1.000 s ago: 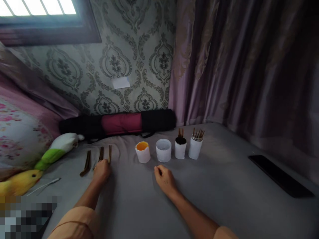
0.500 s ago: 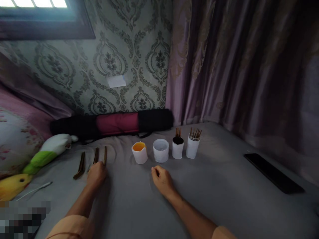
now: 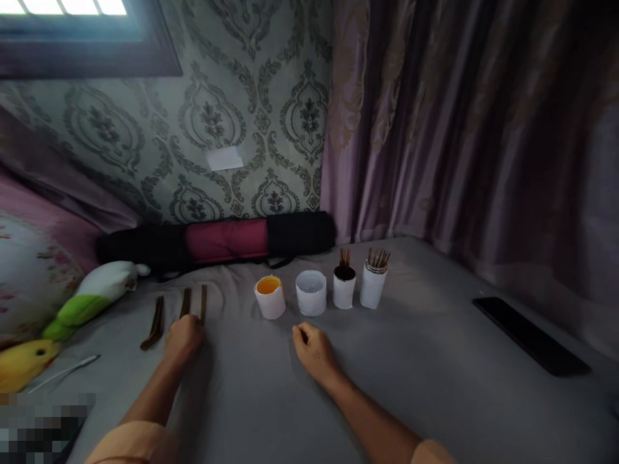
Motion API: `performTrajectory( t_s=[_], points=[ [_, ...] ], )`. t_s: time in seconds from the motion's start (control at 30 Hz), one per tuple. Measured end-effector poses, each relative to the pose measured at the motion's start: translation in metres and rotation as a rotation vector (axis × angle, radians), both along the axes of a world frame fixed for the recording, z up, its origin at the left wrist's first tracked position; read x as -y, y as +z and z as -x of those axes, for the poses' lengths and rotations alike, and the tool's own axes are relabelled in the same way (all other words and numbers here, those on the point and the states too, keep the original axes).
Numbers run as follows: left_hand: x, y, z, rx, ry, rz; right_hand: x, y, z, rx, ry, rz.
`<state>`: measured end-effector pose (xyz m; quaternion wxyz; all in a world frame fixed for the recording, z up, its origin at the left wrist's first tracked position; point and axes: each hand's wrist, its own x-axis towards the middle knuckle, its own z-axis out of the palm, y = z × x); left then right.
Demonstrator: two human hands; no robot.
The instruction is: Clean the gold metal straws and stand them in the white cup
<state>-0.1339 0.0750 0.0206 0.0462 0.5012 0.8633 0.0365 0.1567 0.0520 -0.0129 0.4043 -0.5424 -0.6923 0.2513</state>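
Curled downward, my left hand (image 3: 184,338) lies over the near end of the middle bundle of thin brown sticks (image 3: 185,303); its fingertips are hidden. To its right is another brown stick bundle (image 3: 204,303), and a third bundle (image 3: 155,322) lies to its left. My right hand (image 3: 315,351) rests on the grey sheet in a loose fist, and nothing shows in it. Beyond it stand a white cup with an orange inside (image 3: 271,304), a wide white cup (image 3: 312,299), a dark-mouthed white cup holding sticks (image 3: 343,296) and a taller white cup of sticks (image 3: 372,290).
A long black and maroon bag (image 3: 227,240) lies along the patterned wall. On the right is a black flat slab (image 3: 529,335) by the purple curtain (image 3: 411,129). Plush toys (image 3: 91,290) and a white cable (image 3: 68,372) are at the left.
The view has shifted very slightly. My left hand has moved a little left and toward me; my right hand stays in its loose fist.
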Motion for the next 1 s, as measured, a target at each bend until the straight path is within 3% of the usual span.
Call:
performTrajectory(
  t_s=[0.4, 0.7, 1.0],
  points=[
    [-0.002, 0.002, 0.001, 0.014, 0.026, -0.071, -0.003, 0.001, 0.001, -0.01, 0.023, -0.002],
    [-0.002, 0.013, -0.004, 0.031, 0.02, -0.128, -0.003, 0.001, 0.0, -0.003, 0.029, 0.006],
    [-0.009, 0.009, -0.004, 0.199, 0.094, -0.214, -0.004, 0.0, 0.001, -0.009, 0.044, 0.003]
  ],
)
